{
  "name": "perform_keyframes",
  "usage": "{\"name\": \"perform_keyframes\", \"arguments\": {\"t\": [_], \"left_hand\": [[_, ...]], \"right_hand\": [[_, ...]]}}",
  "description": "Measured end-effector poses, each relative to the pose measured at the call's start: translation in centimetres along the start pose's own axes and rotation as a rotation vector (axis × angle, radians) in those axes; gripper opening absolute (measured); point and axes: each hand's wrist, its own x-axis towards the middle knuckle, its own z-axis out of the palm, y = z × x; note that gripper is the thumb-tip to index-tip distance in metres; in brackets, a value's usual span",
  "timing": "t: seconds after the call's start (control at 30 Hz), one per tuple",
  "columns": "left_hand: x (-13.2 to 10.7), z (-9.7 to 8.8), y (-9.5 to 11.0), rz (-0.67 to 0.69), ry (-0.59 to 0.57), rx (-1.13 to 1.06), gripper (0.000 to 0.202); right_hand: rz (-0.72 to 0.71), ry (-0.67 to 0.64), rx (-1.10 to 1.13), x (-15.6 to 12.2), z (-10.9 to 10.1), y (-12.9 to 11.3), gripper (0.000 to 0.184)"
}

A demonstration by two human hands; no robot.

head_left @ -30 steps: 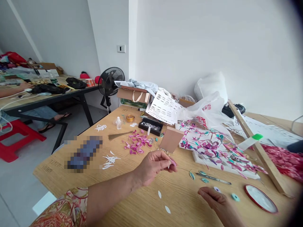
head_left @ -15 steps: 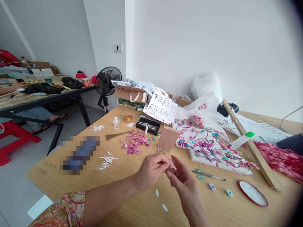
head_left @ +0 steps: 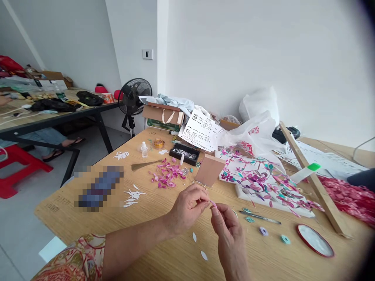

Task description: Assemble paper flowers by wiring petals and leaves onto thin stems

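Above the wooden table (head_left: pixel 164 253), my left hand (head_left: pixel 189 207) pinches one end of a small pink petal (head_left: pixel 213 203) between thumb and fingertips. My right hand (head_left: pixel 230 228) has its thumb pressed against the curled fingers at the petal's other end. Just below the hands lie two white leaf-shaped pieces (head_left: pixel 204 255). A pile of pink-purple petals (head_left: pixel 166 173) is beyond my left hand, with white petal-shaped cutouts (head_left: pixel 133 197) to its left. Right of my right hand are tweezers (head_left: pixel 265 218) and small thread spools (head_left: pixel 263 231).
Wired pink flowers (head_left: pixel 263 177) rest on a white foam block. A wooden bar (head_left: pixel 316 187) leans at the right near a red-rimmed round dish (head_left: pixel 315 240). A black tray (head_left: pixel 184 154), small bottle (head_left: pixel 143 149) and brown block (head_left: pixel 209 170) stand farther back. Another person's feet (head_left: pixel 54 154) show at left.
My right hand's fingers have curled in and its thumb has closed onto the pink petal, where they were spread before. My left hand keeps its pinch. The view has shifted slightly.
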Motion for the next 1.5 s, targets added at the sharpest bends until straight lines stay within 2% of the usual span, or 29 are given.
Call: {"name": "perform_keyframes", "arguments": {"t": [0.13,0.27,0.33,0.6,0.8,0.9,1.07,1.23,1.5], "left_hand": [[-0.1,0.4,-0.4,-0.074,-0.021,-0.061,0.010],[-0.3,0.7,-0.7,-0.282,-0.072,-0.327,0.014],[-0.4,0.7,-0.8,-0.333,-0.085,-0.425,0.015],[-0.6,0.7,-0.5,-0.388,-0.084,-0.394,0.016],[-0.7,0.8,0.1,-0.456,-0.113,-0.523,0.025],[-0.8,0.8,0.1,-0.449,-0.117,-0.506,0.025],[-1.1,0.7,-0.6,-0.299,-0.071,-0.220,0.017],[-1.4,0.8,-1.1,-0.285,0.000,-0.066,0.017],[-1.8,1.5,-1.5,-0.341,-0.050,-0.255,0.020]], "right_hand": [[-0.007,0.021,0.055,0.0,0.2,0.4,0.024],[-0.006,-0.010,0.188,0.2,0.2,0.9,0.018],[0.000,-0.012,0.226,0.3,0.1,1.2,0.014],[-0.013,0.000,0.231,0.2,-0.1,1.7,0.009],[0.001,0.017,0.309,0.2,0.0,2.4,0.007],[-0.008,0.069,0.314,0.1,0.1,2.6,0.009],[-0.021,0.141,0.247,0.2,0.1,2.7,0.011],[-0.013,0.186,0.200,0.2,0.1,2.5,0.013],[-0.027,0.155,0.206,0.1,-0.1,2.4,0.013]]}}
